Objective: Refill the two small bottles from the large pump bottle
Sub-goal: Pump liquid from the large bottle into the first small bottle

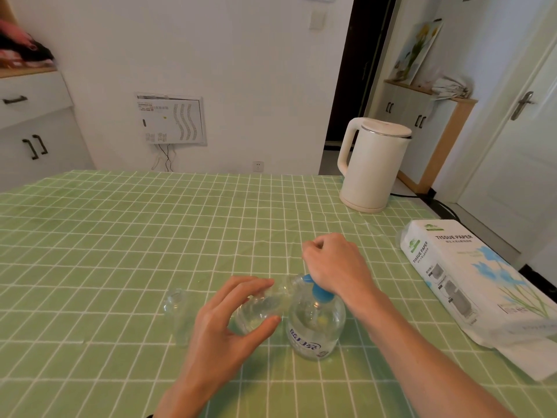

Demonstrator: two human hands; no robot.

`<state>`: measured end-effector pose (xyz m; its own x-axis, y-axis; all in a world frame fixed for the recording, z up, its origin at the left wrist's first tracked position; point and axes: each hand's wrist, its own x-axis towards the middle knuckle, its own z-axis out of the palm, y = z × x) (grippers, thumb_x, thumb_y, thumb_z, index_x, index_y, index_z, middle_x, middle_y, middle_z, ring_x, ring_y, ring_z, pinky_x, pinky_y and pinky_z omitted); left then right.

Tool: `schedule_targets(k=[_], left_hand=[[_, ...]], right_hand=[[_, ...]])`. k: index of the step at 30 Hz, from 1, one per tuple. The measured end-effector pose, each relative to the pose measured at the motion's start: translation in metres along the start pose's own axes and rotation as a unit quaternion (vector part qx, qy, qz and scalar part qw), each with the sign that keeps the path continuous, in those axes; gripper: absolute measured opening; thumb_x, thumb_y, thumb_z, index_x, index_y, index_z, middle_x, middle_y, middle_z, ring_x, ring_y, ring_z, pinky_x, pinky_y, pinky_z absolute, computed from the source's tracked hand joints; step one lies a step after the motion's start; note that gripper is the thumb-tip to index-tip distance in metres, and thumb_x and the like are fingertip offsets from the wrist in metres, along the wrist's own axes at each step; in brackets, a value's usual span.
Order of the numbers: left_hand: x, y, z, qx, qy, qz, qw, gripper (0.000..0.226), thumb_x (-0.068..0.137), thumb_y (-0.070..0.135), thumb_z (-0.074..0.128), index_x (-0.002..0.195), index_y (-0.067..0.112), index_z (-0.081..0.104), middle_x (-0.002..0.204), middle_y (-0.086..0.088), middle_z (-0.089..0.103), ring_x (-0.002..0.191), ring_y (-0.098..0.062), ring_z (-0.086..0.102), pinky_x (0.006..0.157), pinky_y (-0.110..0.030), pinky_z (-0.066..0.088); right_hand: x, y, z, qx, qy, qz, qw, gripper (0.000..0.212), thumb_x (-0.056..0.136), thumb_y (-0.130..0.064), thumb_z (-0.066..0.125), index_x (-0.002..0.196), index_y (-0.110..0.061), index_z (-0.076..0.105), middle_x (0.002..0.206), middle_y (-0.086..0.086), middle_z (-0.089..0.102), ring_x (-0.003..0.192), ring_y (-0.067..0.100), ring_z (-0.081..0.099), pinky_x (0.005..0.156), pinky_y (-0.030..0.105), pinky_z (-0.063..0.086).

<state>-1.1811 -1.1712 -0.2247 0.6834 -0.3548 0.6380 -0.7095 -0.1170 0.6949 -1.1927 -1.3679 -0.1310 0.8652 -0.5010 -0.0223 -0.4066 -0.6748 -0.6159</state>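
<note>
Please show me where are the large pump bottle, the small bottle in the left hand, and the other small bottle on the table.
large pump bottle (316,327), head view, clear body above label
held small bottle (259,309), head view, tilted clear body
standing small bottle (177,315), head view, upper body

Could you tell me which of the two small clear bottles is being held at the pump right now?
The small clear plastic bottle tilted in the left hand, mouth toward the blue pump; the other small clear bottle stands untouched further left.

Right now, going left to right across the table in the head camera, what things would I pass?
Standing small bottle → left hand holding the tilted small bottle → large pump bottle under the right hand → tissue paper pack.
</note>
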Motion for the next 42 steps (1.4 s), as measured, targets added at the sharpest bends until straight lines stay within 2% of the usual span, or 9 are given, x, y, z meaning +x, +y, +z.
schedule_targets(k=[9,16,21,27,30,33,36,38,42], left_hand=[[0.0001,-0.0008,-0.0001,0.000,0.002,-0.003,1.000,0.046,0.083,0.036,0.083,0.127,0.037,0.069,0.118,0.016,0.071,0.107,-0.011,0.071,0.089,-0.017,0.053],[0.0002,-0.0007,0.0001,0.000,0.002,-0.004,1.000,0.046,0.082,0.036,0.082,0.127,0.035,0.069,0.117,0.016,0.071,0.108,-0.011,0.071,0.089,-0.015,0.052],[0.0002,0.0001,-0.0005,-0.005,0.006,-0.004,1.000,0.046,0.082,0.035,0.082,0.126,0.035,0.070,0.117,0.015,0.071,0.108,-0.012,0.071,0.089,-0.014,0.052],[0.0004,0.0010,0.0008,-0.007,0.009,0.003,1.000,0.045,0.082,0.035,0.083,0.126,0.032,0.070,0.117,0.016,0.071,0.107,-0.012,0.071,0.089,-0.016,0.052],[0.0009,0.0008,0.0006,-0.004,0.008,0.004,1.000,0.045,0.082,0.034,0.083,0.125,0.031,0.071,0.117,0.016,0.071,0.107,-0.011,0.071,0.089,-0.015,0.052],[0.0009,0.0005,-0.0004,-0.003,0.005,0.005,1.000,0.045,0.082,0.035,0.083,0.126,0.034,0.070,0.117,0.017,0.071,0.107,-0.011,0.071,0.089,-0.015,0.053],[0.0008,0.0010,-0.0014,-0.003,0.006,0.003,1.000,0.047,0.082,0.035,0.082,0.126,0.037,0.069,0.117,0.018,0.070,0.108,-0.010,0.071,0.089,-0.013,0.052],[0.0009,0.0011,-0.0011,-0.005,0.006,0.003,1.000,0.047,0.082,0.035,0.082,0.127,0.038,0.069,0.118,0.018,0.070,0.108,-0.010,0.071,0.090,-0.013,0.051],[0.0007,-0.0002,-0.0004,0.001,0.004,0.006,1.000,0.046,0.082,0.035,0.083,0.126,0.036,0.070,0.118,0.017,0.070,0.107,-0.011,0.071,0.089,-0.015,0.052]], right_hand=[[0.0004,-0.0025,-0.0024,0.018,0.004,-0.011,1.000,0.043,0.101,-0.025,0.054,0.060,-0.020,0.041,0.049,-0.006,0.035,0.049,0.017,0.031,0.053,0.029,0.031],[0.0008,0.0006,-0.0010,0.016,-0.024,0.004,1.000,0.030,0.100,-0.022,0.054,0.074,-0.016,0.067,0.061,0.002,0.049,0.056,0.021,0.039,0.060,0.031,0.037],[0.0008,-0.0028,-0.0045,0.012,-0.010,-0.003,1.000,0.042,0.100,-0.022,0.053,0.060,-0.021,0.039,0.050,-0.006,0.035,0.048,0.016,0.030,0.052,0.028,0.029],[0.0006,-0.0037,-0.0038,0.028,0.007,-0.008,1.000,0.039,0.099,-0.020,0.054,0.062,-0.014,0.046,0.056,0.000,0.043,0.054,0.020,0.035,0.058,0.031,0.034],[0.0015,-0.0007,-0.0011,0.039,-0.011,0.012,0.999,0.034,0.100,-0.021,0.054,0.090,0.003,0.074,0.064,0.008,0.058,0.056,0.020,0.038,0.059,0.032,0.036],[0.0027,0.0012,0.0006,0.038,-0.027,0.020,0.999,0.036,0.099,-0.022,0.052,0.109,0.000,0.078,0.072,0.012,0.066,0.063,0.020,0.044,0.062,0.033,0.038],[0.0037,0.0023,0.0006,0.031,-0.021,0.018,0.999,0.034,0.101,-0.022,0.053,0.085,-0.002,0.075,0.064,0.003,0.056,0.059,0.020,0.042,0.061,0.032,0.037],[0.0020,0.0008,-0.0020,0.029,-0.012,0.010,0.999,0.040,0.101,-0.023,0.055,0.061,-0.015,0.052,0.054,-0.002,0.042,0.053,0.018,0.035,0.059,0.031,0.035],[0.0022,-0.0039,-0.0061,0.007,0.008,-0.011,1.000,0.041,0.099,-0.025,0.053,0.060,-0.020,0.040,0.051,-0.004,0.039,0.053,0.019,0.037,0.054,0.030,0.033]])
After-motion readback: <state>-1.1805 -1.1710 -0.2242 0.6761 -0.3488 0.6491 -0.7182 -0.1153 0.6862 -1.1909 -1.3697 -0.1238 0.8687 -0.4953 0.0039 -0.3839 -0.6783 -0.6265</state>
